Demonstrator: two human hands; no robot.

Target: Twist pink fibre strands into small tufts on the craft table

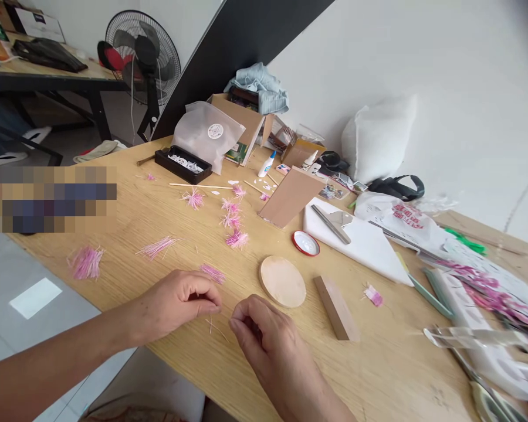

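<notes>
My left hand (182, 302) is closed in a pinch just above the wooden table, its thumb and fingertips pressed together. Opposite it, my right hand (264, 337) pinches too, a small gap between the two; whatever either holds is too fine to make out. A few thin pale strands (210, 326) show below the left fingertips. Beyond that hand lies a small pink bundle of threads (213, 273), with a looser pink bundle (158, 247) and a thicker pink tuft (87, 262) to its left. A round wooden disc (283, 282) lies past my right hand, beside a wooden block (335, 309).
Several pink tassels (236, 238) lie mid-table. Behind are a jar lid (305, 243), an upright board (293, 196), a glue bottle (267, 164) and a black tray (183, 165) of white pieces. Scissors (488, 398) and pink ribbons (488, 290) lie to the right.
</notes>
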